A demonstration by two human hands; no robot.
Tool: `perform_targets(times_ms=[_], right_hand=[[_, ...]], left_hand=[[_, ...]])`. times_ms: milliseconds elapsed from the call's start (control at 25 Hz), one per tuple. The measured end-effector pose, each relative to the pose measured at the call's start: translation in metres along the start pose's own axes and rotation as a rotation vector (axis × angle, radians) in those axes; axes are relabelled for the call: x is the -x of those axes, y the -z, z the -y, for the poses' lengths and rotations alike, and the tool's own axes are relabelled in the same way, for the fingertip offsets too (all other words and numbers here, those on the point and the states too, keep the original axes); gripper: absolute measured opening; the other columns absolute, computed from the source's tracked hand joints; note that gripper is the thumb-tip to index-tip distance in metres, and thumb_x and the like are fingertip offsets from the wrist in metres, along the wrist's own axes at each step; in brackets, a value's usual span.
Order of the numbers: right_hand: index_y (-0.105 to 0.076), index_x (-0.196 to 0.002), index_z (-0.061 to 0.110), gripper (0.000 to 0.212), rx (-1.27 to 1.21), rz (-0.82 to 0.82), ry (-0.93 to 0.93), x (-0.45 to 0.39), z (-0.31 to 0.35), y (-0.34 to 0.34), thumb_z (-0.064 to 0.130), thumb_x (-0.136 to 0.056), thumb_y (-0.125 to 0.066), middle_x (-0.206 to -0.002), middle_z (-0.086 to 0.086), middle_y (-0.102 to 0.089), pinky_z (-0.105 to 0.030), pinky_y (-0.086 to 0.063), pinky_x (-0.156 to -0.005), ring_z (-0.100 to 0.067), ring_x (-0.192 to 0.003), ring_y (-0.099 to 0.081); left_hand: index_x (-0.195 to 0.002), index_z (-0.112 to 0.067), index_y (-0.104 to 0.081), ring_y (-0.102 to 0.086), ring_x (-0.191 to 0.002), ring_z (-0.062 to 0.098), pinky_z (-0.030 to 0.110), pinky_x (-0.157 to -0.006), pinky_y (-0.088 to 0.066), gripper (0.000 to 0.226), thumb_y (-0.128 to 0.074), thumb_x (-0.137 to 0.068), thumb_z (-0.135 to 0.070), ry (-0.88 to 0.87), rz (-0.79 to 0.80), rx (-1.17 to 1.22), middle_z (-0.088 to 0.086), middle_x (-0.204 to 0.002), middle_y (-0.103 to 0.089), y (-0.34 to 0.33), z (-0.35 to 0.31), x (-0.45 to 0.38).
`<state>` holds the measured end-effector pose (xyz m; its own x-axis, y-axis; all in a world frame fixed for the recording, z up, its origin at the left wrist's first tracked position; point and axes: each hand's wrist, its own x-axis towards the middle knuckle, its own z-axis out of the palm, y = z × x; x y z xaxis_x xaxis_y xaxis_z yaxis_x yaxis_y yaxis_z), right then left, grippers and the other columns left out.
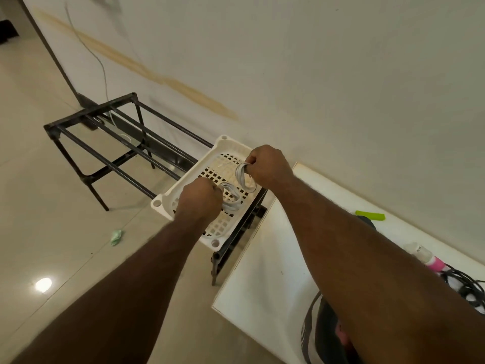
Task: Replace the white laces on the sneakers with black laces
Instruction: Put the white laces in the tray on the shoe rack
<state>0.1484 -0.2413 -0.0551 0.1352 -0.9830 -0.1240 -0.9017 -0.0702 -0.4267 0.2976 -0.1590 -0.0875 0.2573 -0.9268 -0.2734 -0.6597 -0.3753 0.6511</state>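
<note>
Two coiled white laces lie over a cream perforated tray point(220, 145) that sits on a black metal rack. My right hand point(270, 166) grips one coil point(242, 177) and holds it just above the tray. My left hand point(199, 200) has its fingers curled round the end of the other coil point(232, 198), which rests on the tray's grid. A dark sneaker point(322, 334) shows partly at the bottom right, mostly hidden by my right forearm. Black laces point(464, 287) lie in a tangle at the right edge.
The black rack point(110, 143) stretches left along the wall. To the right stands a white table point(262, 271) with a green object point(370, 215) and a pink-capped bottle point(426, 257). A crumpled green scrap point(116, 236) lies on the tiled floor.
</note>
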Motion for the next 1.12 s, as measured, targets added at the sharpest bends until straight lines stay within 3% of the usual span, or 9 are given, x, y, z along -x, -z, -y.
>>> perform_targets(times_ms=[160, 360, 440, 640, 720, 880, 960, 1120], right_hand=[[-0.074, -0.089, 0.022, 0.01, -0.035, -0.126, -0.045, -0.025, -0.012, 0.01, 0.019, -0.087, -0.064, -0.089, 0.001, -0.072, -0.03, -0.051, -0.067, -0.02, -0.082, -0.066], [-0.073, -0.097, 0.022, 0.013, 0.07, -0.063, -0.136, -0.043, -0.022, -0.004, 0.024, -0.086, -0.065, -0.093, 0.001, -0.072, -0.038, -0.053, -0.083, -0.025, -0.093, -0.065], [-0.071, -0.102, 0.023, 0.017, 0.133, -0.065, -0.15, -0.045, -0.025, -0.01, 0.026, -0.087, -0.064, -0.097, 0.001, -0.07, -0.037, -0.045, -0.085, -0.025, -0.1, -0.062], [-0.069, -0.102, 0.019, 0.015, 0.408, -0.105, 0.072, -0.039, -0.024, -0.014, 0.02, -0.091, -0.059, -0.098, -0.005, -0.069, -0.039, -0.037, -0.085, -0.027, -0.107, -0.054], [-0.068, -0.097, 0.016, 0.013, 0.513, -0.104, 0.17, -0.032, -0.023, -0.015, 0.017, -0.091, -0.056, -0.094, -0.006, -0.069, -0.038, -0.034, -0.081, -0.028, -0.105, -0.052], [-0.068, -0.104, 0.015, 0.021, 0.503, -0.104, 0.254, -0.017, -0.025, -0.014, 0.02, -0.095, -0.05, -0.099, -0.006, -0.069, -0.037, -0.035, -0.076, -0.029, -0.104, -0.053], [-0.064, -0.115, 0.014, 0.026, 0.457, -0.099, 0.247, -0.006, -0.027, -0.01, 0.02, -0.096, -0.048, -0.11, -0.007, -0.066, -0.039, -0.041, -0.08, -0.03, -0.107, -0.054], [-0.049, -0.137, 0.011, 0.046, 0.439, -0.069, 0.19, 0.028, -0.029, 0.0, 0.014, -0.091, -0.052, -0.137, -0.009, -0.054, -0.044, -0.044, -0.096, -0.03, -0.126, -0.048]], left_hand=[[-0.089, -0.009, -0.069, -0.07, -0.069, 0.023, 0.039, -0.07, -0.061, 0.03, -0.054, -0.099, -0.032, 0.007, -0.064, 0.05, 0.007, -0.074, -0.069, -0.01, -0.018, -0.026], [-0.098, -0.002, -0.068, -0.067, -0.072, 0.024, 0.032, -0.061, -0.055, 0.029, -0.055, -0.099, -0.027, -0.024, -0.106, -0.143, 0.009, -0.084, -0.069, -0.008, -0.036, -0.065], [-0.102, -0.002, -0.068, -0.069, -0.077, 0.027, 0.037, -0.069, -0.06, 0.027, -0.057, -0.099, -0.026, -0.047, -0.107, -0.203, 0.012, -0.09, -0.071, -0.007, -0.037, -0.082], [-0.106, 0.0, -0.066, -0.061, -0.074, 0.025, 0.033, -0.062, -0.046, 0.026, -0.057, -0.098, -0.023, -0.067, -0.111, -0.371, 0.013, -0.09, -0.068, -0.009, -0.039, -0.104], [-0.109, 0.0, -0.065, -0.059, -0.074, 0.024, 0.034, -0.063, -0.047, 0.026, -0.059, -0.097, -0.023, -0.059, -0.108, -0.41, 0.015, -0.094, -0.069, -0.01, -0.039, -0.102], [-0.109, 0.0, -0.064, -0.059, -0.074, 0.023, 0.035, -0.062, -0.046, 0.031, -0.059, -0.098, -0.028, -0.099, -0.1, -0.475, 0.009, -0.084, -0.059, -0.006, -0.039, -0.093], [-0.113, -0.001, -0.063, -0.062, -0.08, 0.024, 0.037, -0.066, -0.051, 0.029, -0.058, -0.098, -0.026, -0.119, -0.113, -0.482, 0.01, -0.092, -0.056, 0.0, -0.041, -0.082], [-0.133, -0.006, -0.05, -0.055, -0.114, 0.034, 0.049, -0.09, -0.05, 0.042, -0.047, -0.1, -0.031, -0.288, -0.215, -0.572, 0.017, -0.128, -0.053, -0.004, -0.042, -0.045]])
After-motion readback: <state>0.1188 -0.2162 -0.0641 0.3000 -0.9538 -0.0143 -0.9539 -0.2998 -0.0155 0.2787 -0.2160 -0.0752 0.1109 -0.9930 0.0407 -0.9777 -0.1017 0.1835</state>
